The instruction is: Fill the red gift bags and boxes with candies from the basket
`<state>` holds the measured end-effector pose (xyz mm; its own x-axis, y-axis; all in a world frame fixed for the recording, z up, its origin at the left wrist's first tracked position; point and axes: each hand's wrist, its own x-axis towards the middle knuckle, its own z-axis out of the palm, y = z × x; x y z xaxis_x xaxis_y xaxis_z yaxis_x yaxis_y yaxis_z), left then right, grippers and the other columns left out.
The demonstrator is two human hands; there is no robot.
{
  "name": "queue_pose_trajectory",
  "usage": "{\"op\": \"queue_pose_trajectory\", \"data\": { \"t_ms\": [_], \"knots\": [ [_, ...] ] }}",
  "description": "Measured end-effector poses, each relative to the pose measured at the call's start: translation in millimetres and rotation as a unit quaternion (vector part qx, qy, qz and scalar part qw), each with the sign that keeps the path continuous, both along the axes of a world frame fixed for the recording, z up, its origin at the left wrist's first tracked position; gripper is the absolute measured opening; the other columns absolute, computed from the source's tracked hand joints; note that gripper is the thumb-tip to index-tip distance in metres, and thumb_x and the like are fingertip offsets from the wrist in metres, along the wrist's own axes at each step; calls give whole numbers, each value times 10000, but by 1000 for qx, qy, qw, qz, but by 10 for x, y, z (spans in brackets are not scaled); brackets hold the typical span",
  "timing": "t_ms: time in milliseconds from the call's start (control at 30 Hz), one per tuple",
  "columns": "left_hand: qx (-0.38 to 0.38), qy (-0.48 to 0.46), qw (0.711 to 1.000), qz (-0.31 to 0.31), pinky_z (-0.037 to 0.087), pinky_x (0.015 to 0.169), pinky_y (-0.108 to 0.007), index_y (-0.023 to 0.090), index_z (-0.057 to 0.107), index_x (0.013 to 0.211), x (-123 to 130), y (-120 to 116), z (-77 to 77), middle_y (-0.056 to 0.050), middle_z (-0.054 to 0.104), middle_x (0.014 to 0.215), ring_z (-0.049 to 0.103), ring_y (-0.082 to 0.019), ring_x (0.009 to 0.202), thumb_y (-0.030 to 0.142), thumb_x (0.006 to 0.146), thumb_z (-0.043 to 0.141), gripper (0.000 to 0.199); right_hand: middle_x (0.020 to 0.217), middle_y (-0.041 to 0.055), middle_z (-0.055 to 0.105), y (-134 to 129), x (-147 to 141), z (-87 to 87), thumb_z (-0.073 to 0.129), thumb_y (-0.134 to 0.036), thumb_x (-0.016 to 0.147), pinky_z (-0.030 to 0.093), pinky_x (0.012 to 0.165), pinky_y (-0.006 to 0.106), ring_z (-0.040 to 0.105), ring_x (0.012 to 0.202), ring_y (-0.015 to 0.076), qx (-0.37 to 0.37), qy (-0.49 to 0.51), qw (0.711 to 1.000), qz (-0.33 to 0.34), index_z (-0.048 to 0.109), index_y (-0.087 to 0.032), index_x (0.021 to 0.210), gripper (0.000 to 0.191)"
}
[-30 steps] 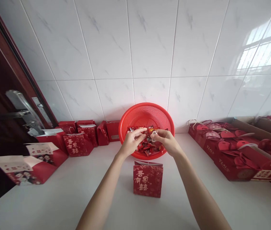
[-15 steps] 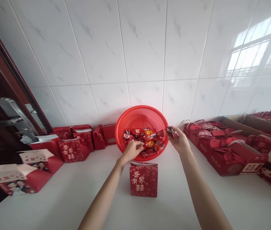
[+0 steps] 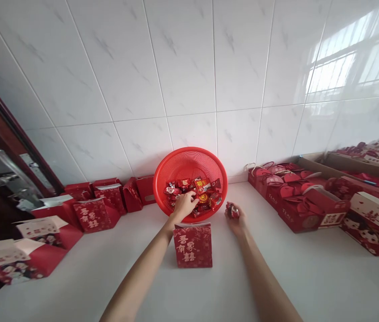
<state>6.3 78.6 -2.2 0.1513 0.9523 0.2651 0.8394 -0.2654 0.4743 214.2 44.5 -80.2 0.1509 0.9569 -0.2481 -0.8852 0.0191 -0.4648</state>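
Remotely, I had my right hand (image 3: 239, 220) curled round wrapped candies (image 3: 233, 211), my left hand (image 3: 184, 205) half-bent inside the basket (image 3: 189, 157), hold unclear.

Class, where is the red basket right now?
In the head view, the red basket is near the middle, by the tiled wall and just behind an upright red box, with the left hand at its candies.

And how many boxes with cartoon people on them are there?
3: the front box at far left, the second box just behind it, and the third box at the right edge, past the right hand. Others may be hidden or facing away.
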Motion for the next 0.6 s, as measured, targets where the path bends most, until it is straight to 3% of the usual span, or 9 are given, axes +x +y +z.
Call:
{"op": "queue_pose_trajectory", "data": {
  "t_ms": [200,467,600],
  "knots": [
    [24,-52,998,6,519,753,-298,169,735,1002,-10,64,-65,-56,776,783,727,-224,781,76,777,596,280,699,38,720,64,-52,-61,742,-118,686,589,580,217,663,595,130,10,-4,1000,29,670,-154,708,84],
    [95,-157,983,0,545,814,-300,193,706,1031,-157,-20,-7,-57,768,975,715,-192,876,187,861,485,279,698,53,721,70,6,-61,735,-196,736,591,564,254,675,595,159,28,-7,998,56,643,-173,737,95],
    [113,-189,975,3,546,802,-304,190,694,1041,-261,-103,47,-60,756,949,706,-197,867,241,871,471,285,711,80,730,34,9,-19,685,-207,759,556,501,224,667,577,152,29,-6,998,61,637,-162,715,79]
  ]
}}
